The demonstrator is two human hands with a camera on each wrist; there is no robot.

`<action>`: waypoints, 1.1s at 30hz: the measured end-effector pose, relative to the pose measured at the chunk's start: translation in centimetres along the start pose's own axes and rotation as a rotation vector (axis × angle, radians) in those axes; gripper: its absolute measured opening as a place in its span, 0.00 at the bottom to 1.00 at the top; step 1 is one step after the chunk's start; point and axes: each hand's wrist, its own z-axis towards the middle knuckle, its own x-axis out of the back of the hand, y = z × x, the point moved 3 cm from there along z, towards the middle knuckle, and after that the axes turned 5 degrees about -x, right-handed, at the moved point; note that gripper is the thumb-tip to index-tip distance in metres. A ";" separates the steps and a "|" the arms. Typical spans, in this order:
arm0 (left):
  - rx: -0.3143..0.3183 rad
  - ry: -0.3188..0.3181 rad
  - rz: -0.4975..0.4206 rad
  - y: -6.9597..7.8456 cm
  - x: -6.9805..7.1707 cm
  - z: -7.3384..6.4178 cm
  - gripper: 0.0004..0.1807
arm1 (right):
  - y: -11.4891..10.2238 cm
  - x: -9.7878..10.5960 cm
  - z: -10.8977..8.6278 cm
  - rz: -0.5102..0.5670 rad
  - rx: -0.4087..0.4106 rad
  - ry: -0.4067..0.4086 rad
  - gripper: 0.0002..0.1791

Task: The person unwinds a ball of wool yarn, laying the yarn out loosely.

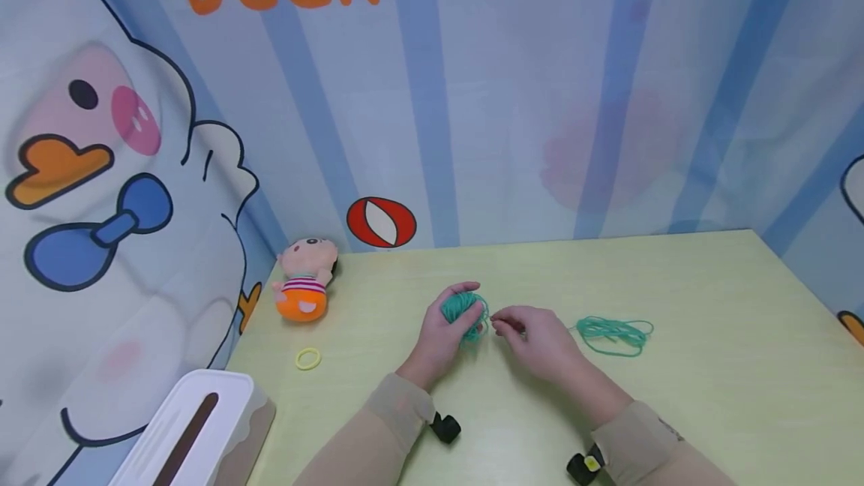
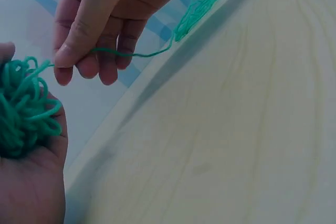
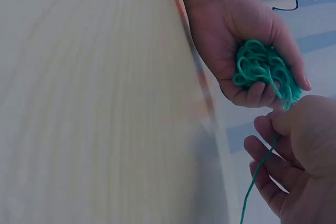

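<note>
My left hand (image 1: pixel 439 334) holds a loose ball of green yarn (image 1: pixel 459 307), its fingers and thumb curled round it. In the right wrist view the yarn ball (image 3: pixel 261 66) shows many slack loops inside the palm. Just to its right, my right hand (image 1: pixel 538 341) pinches a single yarn strand (image 2: pixel 134 54) between thumb and forefinger. That strand links the ball to a flat, looped pile of green yarn (image 1: pixel 614 336) lying on the table to the right of my right hand.
A plush doll (image 1: pixel 305 281) in orange shorts sits at the table's back left corner. Nearer lies a yellow ring (image 1: pixel 307 358). A white-lidded box with a slot (image 1: pixel 232 403) stands at the left front edge. A printed curtain (image 1: pixel 499 96) hangs behind the table (image 1: pixel 729 388).
</note>
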 end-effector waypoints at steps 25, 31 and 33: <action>-0.003 0.050 -0.047 -0.4 0.2 0.2 0.13 | 4.1 8.7 -2.5 0.055 -0.027 0.476 0.07; -0.022 0.097 -0.032 -0.3 0.5 0.2 0.10 | 6.6 10.6 -3.8 0.053 -0.138 0.466 0.11; -0.033 0.113 -0.034 -0.2 0.5 0.2 0.10 | 7.4 11.3 -4.2 0.052 -0.181 0.455 0.14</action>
